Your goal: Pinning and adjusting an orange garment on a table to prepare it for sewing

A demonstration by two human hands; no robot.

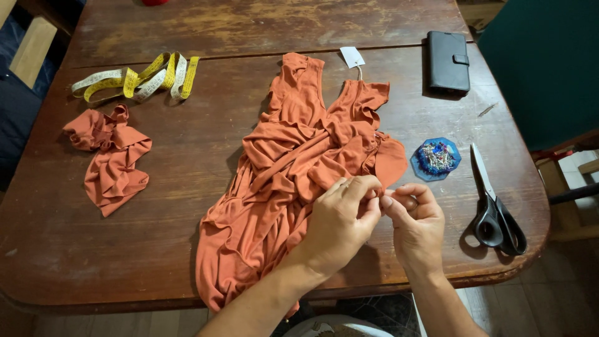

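Observation:
A rust-orange dress (pixel 293 150) lies spread on the wooden table (pixel 187 187), with a white paper tag (pixel 352 57) at its neckline. My left hand (pixel 340 221) pinches a fold of the dress at its right side, just below a rounded flap of the fabric (pixel 391 162). My right hand (pixel 417 221) meets it fingertip to fingertip, thumb and forefinger closed at the same spot on the fabric. Whether a pin sits between the fingers is too small to tell.
A blue dish of pins (pixel 436 158) sits just right of the dress. Black-handled scissors (pixel 493 206) lie near the table's right edge. A black wallet case (pixel 448 61) is at the back right, a yellow-white tape measure (pixel 140 78) and a loose orange fabric scrap (pixel 109 156) at the left.

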